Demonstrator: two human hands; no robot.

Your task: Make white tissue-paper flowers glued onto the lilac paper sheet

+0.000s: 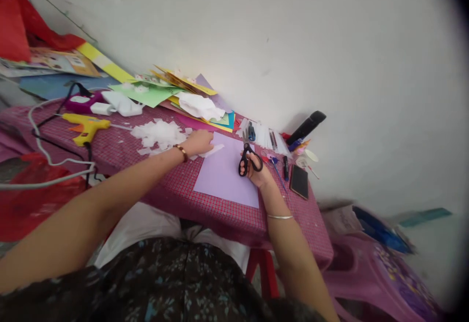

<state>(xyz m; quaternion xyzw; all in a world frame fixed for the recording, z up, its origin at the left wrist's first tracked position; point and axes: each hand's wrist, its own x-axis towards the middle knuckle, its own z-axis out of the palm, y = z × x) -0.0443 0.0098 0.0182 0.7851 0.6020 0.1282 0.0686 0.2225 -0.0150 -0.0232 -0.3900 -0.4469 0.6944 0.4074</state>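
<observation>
A purple sheet of paper lies flat at the front edge of the table. Over its right part my right hand is closed around black-handled scissors, whose blades point away from me. My left hand rests at the sheet's upper left corner, its fingers curled down beside a white paper strip; whether it grips the strip is hidden. Just left of that hand is a heap of white paper scraps.
A yellow glue gun and cables lie at the left. Coloured papers are piled along the wall. At the right are a marker, a dark phone-like object and a black upright object.
</observation>
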